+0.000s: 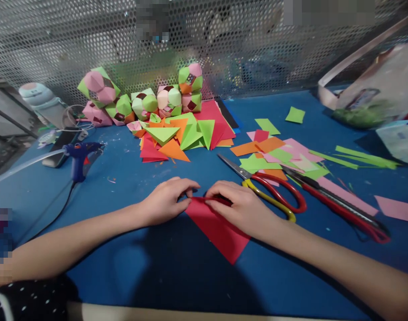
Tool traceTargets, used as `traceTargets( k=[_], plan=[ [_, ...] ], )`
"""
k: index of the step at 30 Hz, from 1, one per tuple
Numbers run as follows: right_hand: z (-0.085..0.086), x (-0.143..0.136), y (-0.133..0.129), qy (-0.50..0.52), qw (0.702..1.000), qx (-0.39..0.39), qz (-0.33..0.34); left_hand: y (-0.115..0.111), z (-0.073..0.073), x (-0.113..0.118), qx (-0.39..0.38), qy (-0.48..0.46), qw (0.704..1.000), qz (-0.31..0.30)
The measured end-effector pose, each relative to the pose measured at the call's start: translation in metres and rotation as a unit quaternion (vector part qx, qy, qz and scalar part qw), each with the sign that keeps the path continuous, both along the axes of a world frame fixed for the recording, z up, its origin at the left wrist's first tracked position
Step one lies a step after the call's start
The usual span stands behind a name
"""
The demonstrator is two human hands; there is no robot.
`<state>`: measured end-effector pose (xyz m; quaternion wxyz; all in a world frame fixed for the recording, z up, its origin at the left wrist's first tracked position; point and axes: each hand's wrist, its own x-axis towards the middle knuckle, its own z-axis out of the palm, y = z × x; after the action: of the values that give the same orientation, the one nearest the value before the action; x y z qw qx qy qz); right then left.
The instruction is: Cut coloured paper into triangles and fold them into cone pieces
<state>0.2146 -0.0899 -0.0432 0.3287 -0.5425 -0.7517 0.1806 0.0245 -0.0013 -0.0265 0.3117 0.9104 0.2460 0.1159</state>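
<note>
A red sheet of paper (224, 232) lies on the blue table between my hands, one corner pointing toward the table's front edge. Along its far side the paper is raised in a fold. My left hand (169, 200) pinches the upper left corner of the sheet between thumb and fingers. The thumb and fingers of my right hand (235, 203) are closed on the folded edge, a little to the right. Just beyond my right hand lie scissors (280, 189) with one red and one yellow handle.
Folded paper balls (144, 104) stand at the back, behind stacked coloured paper (170, 138). A blue glue gun (79, 162) with its cable is at left. Paper scraps (274, 154) and a red-handled cutter (340, 200) lie right. A plastic bag (374, 89) sits far right.
</note>
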Motion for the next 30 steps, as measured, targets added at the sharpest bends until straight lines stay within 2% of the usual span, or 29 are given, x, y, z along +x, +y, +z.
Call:
traceTargets(
  k=[4,7,12,23,30],
  plan=[
    [-0.012,0.004,-0.002,-0.002,0.995,0.069,0.067,0.007,0.002,-0.009,0.021,0.013,0.998,-0.055],
    [-0.018,0.009,-0.004,-0.005,0.987,0.106,0.122,0.012,0.002,-0.015,0.021,0.017,0.997,-0.071],
    [-0.017,0.012,-0.006,-0.024,0.971,0.157,0.176,0.016,0.001,-0.018,0.002,0.013,0.996,-0.087],
    [-0.011,0.014,-0.011,-0.046,0.959,0.172,0.219,0.018,-0.001,-0.019,-0.018,0.006,0.995,-0.1],
    [-0.012,0.015,-0.012,-0.068,0.957,0.154,0.238,0.018,0.0,-0.019,-0.019,0.016,0.995,-0.097]
  ],
)
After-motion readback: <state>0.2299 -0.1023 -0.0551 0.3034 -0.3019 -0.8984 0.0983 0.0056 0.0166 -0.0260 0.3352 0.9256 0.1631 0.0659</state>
